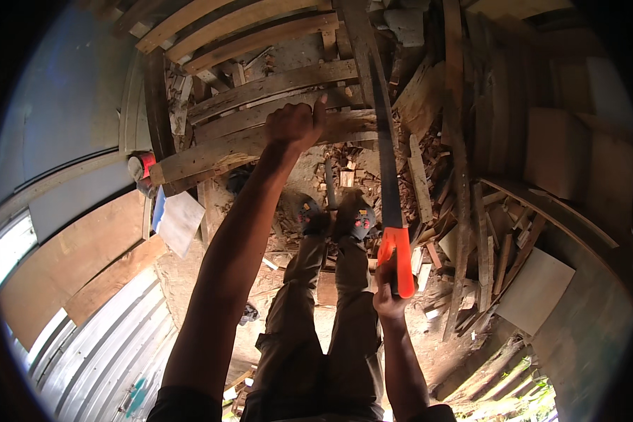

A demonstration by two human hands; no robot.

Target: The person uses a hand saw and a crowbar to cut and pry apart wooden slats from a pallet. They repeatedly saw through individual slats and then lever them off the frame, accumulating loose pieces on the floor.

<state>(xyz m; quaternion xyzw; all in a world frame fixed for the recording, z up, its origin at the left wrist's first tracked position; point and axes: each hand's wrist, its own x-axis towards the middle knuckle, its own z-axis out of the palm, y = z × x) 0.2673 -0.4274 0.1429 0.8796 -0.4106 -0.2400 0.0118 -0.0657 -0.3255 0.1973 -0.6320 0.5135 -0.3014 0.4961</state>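
On the weathered plank (260,144), left of the saw, the left hand (293,126) presses down, fingers curled over the board's far edge, thumb (320,109) raised; it pins the plank and carries nothing. Plank's long axis runs left-low to right-high. Right of that hand, the hand saw (387,176) stands nearly crosswise to the plank, its dark blade reaching past the board's right end. Below the plank, the right hand (389,292) is closed around the orange handle (395,253). Left hand is nearer the plank.
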